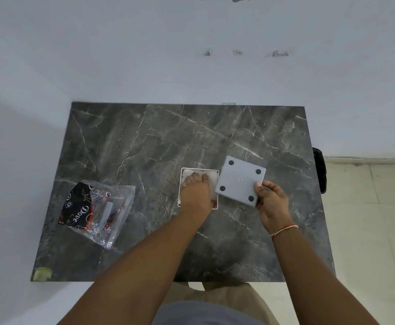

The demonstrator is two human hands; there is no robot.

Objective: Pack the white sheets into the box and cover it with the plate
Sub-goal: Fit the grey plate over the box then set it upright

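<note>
A square white box (217,184) stands open-topped near the middle of the dark marble table (145,141). White sheets (213,178) lie inside it. My left hand (195,194) is down in the box with its fingers spread, pressing on the sheets. Just right of the box, my right hand (272,201) grips the grey square plate (240,180) by its near right corner. The plate has four dark round spots near its corners and is held tilted, its left edge close to the box's right wall.
A clear plastic bag (98,211) with a black printed packet inside lies on the table's left side. A patch of tape (42,273) marks the near left corner. A black object (319,168) sits off the table's right edge. Walls stand behind and left.
</note>
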